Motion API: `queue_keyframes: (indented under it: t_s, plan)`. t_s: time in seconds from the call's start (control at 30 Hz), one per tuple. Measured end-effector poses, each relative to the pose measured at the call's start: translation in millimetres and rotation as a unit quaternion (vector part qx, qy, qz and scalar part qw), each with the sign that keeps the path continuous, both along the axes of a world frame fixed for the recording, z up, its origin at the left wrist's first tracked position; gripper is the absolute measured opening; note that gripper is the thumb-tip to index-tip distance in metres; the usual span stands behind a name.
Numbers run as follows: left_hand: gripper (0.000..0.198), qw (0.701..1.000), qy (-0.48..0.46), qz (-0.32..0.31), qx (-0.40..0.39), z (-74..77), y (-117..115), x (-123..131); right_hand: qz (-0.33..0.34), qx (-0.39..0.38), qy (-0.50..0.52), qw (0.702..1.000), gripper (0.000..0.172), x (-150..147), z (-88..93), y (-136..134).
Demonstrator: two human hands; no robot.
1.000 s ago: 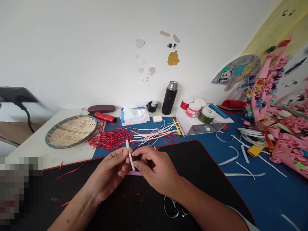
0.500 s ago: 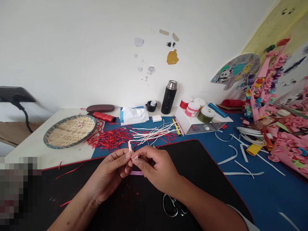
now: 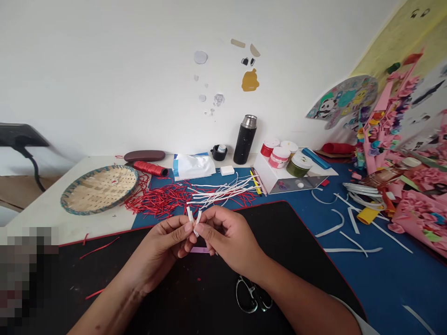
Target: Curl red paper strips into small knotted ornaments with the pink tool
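My left hand (image 3: 171, 239) and my right hand (image 3: 223, 235) meet above the black mat (image 3: 167, 298). Between thumb and fingers, each hand pinches a white strip (image 3: 198, 218), its two short ends standing up in a V. Fingertips hide where the ends come together. Under the hands lies a purple strip (image 3: 200, 250), partly covered. Just beyond are a bundle of thin white strips (image 3: 226, 190) and a heap of red cords (image 3: 162, 200). Scissors (image 3: 247, 298) lie on the mat below my right forearm.
A woven basket (image 3: 99, 190) and a red thread spool (image 3: 150, 168) stand at left. At the back are a black flask (image 3: 245, 139) and paint jars (image 3: 279, 158) on a white box. Loose white strips (image 3: 352, 251) and pink paper flowers (image 3: 419, 218) lie at right.
A second white end now stands up at my right fingertips, where a small curled bit showed before. My right fingers have shifted slightly upward; my left hand stays nearly still.
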State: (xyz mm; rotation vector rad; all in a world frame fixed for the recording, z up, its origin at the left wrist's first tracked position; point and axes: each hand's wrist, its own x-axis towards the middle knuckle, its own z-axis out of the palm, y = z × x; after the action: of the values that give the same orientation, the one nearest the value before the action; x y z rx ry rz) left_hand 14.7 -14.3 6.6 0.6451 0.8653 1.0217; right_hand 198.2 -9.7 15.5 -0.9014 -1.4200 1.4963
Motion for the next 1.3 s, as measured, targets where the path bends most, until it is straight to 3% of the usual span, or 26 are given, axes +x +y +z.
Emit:
queue_keyframes:
  t_s: [0.57, 0.9, 1.3]
  plan:
    - [0.039, 0.996, 0.066, -0.009, 0.051, -1.5, -2.3, 0.0, 0.011, -0.036, 0.023, 0.999, 0.033, -0.4, -0.2, 1.3]
    - [0.043, 0.994, 0.096, -0.002, 0.055, -1.4, -3.3, -1.1, 0.061, -0.095, 0.028, 0.993, 0.041, 1.7, 3.2, 3.5]
    - [0.041, 0.994, 0.083, -0.045, 0.058, -1.0, -3.7, -0.3, 0.084, -0.134, 0.076, 0.984, 0.040, 1.3, -2.6, 5.6]
